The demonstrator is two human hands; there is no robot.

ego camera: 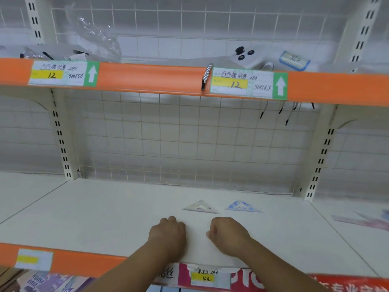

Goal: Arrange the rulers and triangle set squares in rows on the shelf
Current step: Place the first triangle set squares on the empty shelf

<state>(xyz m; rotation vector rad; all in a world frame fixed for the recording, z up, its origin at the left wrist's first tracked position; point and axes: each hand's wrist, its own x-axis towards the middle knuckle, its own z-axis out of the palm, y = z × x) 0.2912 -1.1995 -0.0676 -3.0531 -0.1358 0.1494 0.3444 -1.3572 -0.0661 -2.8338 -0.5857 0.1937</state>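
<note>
Two triangle set squares lie flat, side by side, on the white middle shelf (105, 218): a clear one (201, 207) and a blue-printed one (243, 206). My left hand (168, 234) and my right hand (228, 236) rest knuckles-up on the shelf just in front of them, a short gap apart. The fingers of both hands are curled under. Nothing shows in either hand or between them. Neither hand touches a set square.
A pinkish flat packet (362, 222) lies on the neighbouring shelf to the right. The upper shelf's orange edge (147, 77) carries price labels, with a plastic bag (94, 39) and a white device (246, 56) above. A wire grid (168, 140) backs the bay.
</note>
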